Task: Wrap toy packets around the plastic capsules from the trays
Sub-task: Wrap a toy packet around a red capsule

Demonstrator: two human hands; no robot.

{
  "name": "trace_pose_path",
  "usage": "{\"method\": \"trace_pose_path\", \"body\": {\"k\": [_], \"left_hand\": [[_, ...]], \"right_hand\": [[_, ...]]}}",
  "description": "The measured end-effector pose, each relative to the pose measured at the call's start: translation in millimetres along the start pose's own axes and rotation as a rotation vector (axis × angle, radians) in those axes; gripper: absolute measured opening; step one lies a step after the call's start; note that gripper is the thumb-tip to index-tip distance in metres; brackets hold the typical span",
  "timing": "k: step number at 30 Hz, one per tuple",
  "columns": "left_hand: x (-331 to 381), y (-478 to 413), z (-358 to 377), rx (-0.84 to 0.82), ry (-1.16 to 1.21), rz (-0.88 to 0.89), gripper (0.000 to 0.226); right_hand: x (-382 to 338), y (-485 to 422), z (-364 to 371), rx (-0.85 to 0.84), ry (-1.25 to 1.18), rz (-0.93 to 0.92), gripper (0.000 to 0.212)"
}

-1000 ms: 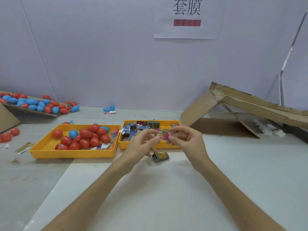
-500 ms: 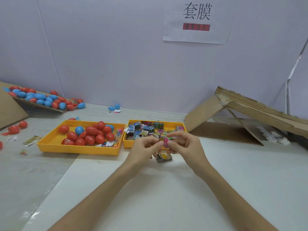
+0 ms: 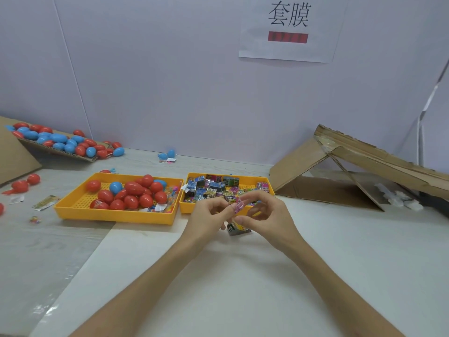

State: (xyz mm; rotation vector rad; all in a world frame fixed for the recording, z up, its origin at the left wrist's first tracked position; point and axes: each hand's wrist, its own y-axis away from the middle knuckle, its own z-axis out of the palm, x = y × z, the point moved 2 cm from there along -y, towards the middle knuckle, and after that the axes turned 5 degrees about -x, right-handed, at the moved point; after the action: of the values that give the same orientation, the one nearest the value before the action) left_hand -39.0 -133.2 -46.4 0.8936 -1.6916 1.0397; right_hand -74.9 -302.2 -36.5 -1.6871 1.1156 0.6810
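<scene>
Pinch grip, both hands: left hand (image 3: 208,216) and right hand (image 3: 268,221) hold a small pink printed toy packet (image 3: 239,205) at fingertips above the white tabletop (image 3: 243,288).
Just beyond stands a yellow plastic tray of packets (image 3: 188,208); left of it, a yellow plastic tray of red and blue egg-shaped capsules (image 3: 114,216). At right stands folded brown cardboard (image 3: 303,161).
</scene>
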Motion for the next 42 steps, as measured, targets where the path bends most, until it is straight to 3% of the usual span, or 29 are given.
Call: {"method": "trace_pose_path", "body": {"k": [9,18,23,28,36,40,42], "left_hand": [[0.3,1.3,2.4,-0.002,-0.027,0.015,0.021],[-0.2,1.2,2.6,0.012,-0.029,0.031,0.020],[0.5,1.4,1.4,0.047,-0.078,0.076,0.019],[1.2,1.9,1.7,0.052,-0.077,0.101,0.020],[1.8,1.3,2.4,0.017,-0.002,0.074,0.022],[-0.3,0.8,1.8,-0.025,0.006,0.026,0.019],[-2.2,0.8,2.5,-0.042,-0.011,0.006,0.016]], "right_hand": [[-0.8,0.6,-1.0,0.036,-0.013,-0.015,0.038],[4.5,-2.1,-4.7,0.066,-0.016,0.026,0.014],[4.7,-3.1,-3.7,-0.002,-0.175,0.125,0.003],[5.9,-1.9,-1.0,-0.055,-0.179,0.121,0.014],[3.9,-1.3,0.3,-0.076,-0.230,0.162,0.011],[2.8,-0.8,-1.4,-0.007,-0.209,0.182,0.005],[2.8,-1.7,-3.7,0.048,-0.175,0.175,0.013]]}}
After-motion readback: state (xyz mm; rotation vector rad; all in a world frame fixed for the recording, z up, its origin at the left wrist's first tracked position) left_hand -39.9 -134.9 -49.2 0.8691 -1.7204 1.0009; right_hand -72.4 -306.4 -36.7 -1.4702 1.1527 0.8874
